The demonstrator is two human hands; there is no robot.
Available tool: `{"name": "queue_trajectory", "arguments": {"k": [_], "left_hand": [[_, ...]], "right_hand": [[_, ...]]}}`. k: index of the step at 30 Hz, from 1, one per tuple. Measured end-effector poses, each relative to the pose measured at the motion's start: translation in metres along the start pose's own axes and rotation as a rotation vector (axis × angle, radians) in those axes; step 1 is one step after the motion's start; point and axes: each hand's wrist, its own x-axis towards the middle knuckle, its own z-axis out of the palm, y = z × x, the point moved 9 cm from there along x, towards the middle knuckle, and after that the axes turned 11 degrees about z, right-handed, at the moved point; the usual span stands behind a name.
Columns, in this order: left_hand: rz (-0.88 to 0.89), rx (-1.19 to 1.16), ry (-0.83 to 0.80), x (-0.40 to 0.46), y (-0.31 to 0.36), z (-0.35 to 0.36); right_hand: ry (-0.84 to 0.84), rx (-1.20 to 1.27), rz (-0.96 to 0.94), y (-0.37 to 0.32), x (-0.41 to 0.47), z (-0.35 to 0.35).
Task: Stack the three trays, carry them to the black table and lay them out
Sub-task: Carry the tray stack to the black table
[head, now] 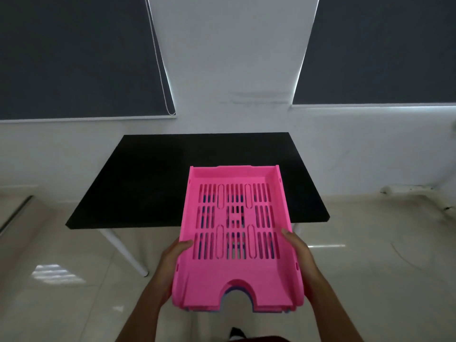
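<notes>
A pink slotted tray [237,272] lies on top of a stack held in the air in front of me. Edges of blue and purple trays [232,291] show under its front notch and through the slots. My left hand [172,262] grips the stack's left side, thumb on the rim. My right hand [299,257] grips the right side the same way. The stack's far end overlaps the near right part of the black table [148,183], which stands ahead against the wall.
The table has white legs [123,248] on a glossy pale tiled floor. Dark blinds [74,58] cover windows left and right of a white wall strip. A white power strip or cable box [404,190] lies on the floor at right.
</notes>
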Motion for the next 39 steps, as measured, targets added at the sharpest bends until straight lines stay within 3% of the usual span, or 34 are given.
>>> {"name": "queue_trajectory", "arguments": {"k": [9,19,39], "left_hand": [[-0.027,-0.026,0.129,0.109,0.014,-0.028],[-0.069,-0.101,0.125,0.249,0.052,-0.06],[-0.101,-0.007,0.059,0.37,0.093,-0.082]], "right_hand": [[-0.058,0.027,0.102,-0.039,0.121,0.033],[-0.067,0.02,0.174,-0.091,0.249,0.083],[-0.019,0.015,0.238,-0.143,0.366,0.105]]}}
